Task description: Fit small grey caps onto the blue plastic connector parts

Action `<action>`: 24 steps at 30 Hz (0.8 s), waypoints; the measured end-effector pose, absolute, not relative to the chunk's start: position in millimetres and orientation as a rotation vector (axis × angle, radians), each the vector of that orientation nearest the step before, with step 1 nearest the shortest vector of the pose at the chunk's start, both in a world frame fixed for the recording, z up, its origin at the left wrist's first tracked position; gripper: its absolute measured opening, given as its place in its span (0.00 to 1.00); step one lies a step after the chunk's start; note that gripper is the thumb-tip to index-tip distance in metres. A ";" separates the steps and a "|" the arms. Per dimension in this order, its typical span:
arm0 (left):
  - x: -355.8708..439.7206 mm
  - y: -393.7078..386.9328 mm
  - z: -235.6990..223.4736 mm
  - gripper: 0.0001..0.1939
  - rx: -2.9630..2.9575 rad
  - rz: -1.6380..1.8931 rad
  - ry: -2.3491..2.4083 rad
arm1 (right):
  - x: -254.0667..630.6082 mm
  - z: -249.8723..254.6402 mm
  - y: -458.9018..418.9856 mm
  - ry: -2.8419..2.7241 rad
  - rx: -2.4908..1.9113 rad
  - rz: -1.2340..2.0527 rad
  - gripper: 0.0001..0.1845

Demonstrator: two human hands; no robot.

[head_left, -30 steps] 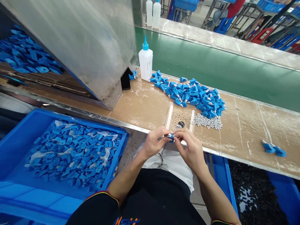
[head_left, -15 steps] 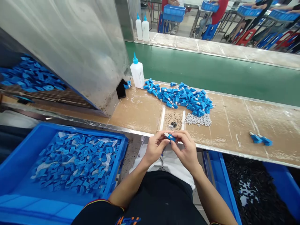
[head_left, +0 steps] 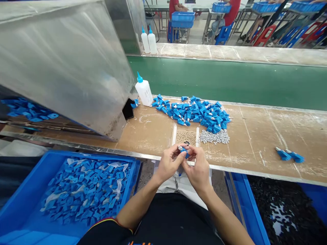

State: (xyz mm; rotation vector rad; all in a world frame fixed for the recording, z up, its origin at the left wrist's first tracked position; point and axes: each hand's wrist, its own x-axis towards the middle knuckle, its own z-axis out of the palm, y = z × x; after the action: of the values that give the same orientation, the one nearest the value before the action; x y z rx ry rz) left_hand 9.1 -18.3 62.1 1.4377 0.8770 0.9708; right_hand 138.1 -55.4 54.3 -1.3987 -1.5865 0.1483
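A small blue plastic part with a white tip (head_left: 183,152) is held at the bench edge, between both my hands. My left hand (head_left: 169,164) pinches it with thumb and fingers. From the other side the fingers of my right hand (head_left: 198,169) close on its lower end, partly hiding it. Just beyond my fingers lies a board of tiny brown pieces (head_left: 184,136) between white strips, with a small black round thing (head_left: 187,143) on it. Close by are a heap of small grey pieces (head_left: 214,136) and a large pile of blue parts (head_left: 201,112).
A white bottle (head_left: 144,92) stands left of the pile, near a sloping metal housing (head_left: 76,68). Two blue parts (head_left: 290,155) lie at right. Blue bins (head_left: 135,177) flank me, one with blue parts, one with black pieces (head_left: 281,204). Behind runs a green belt (head_left: 230,80); people sit beyond.
The view has shifted, so the bench appears slightly lower. Both hands stay on the blue part, which now points more upright; my right hand has turned and its fingers have drawn in around it.
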 end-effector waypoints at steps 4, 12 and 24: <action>14.2 51.0 63.6 0.15 1.923 0.702 0.805 | 209.6 42.6 -53.5 -1.431 -1.663 0.100 0.17; 49.3 151.1 42.8 0.16 2.821 -0.015 1.232 | 427.4 17.4 -62.2 -0.993 -2.514 -0.113 0.18; 40.5 138.3 59.3 0.10 2.528 0.048 1.476 | 326.3 10.9 -28.0 -1.668 -1.939 0.378 0.10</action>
State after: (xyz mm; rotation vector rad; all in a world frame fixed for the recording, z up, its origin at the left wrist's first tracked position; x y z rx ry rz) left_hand 40.5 138.3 59.3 2.5284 1.4764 0.0480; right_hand 326.3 -28.0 10.9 -1.9394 -1.6676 0.3778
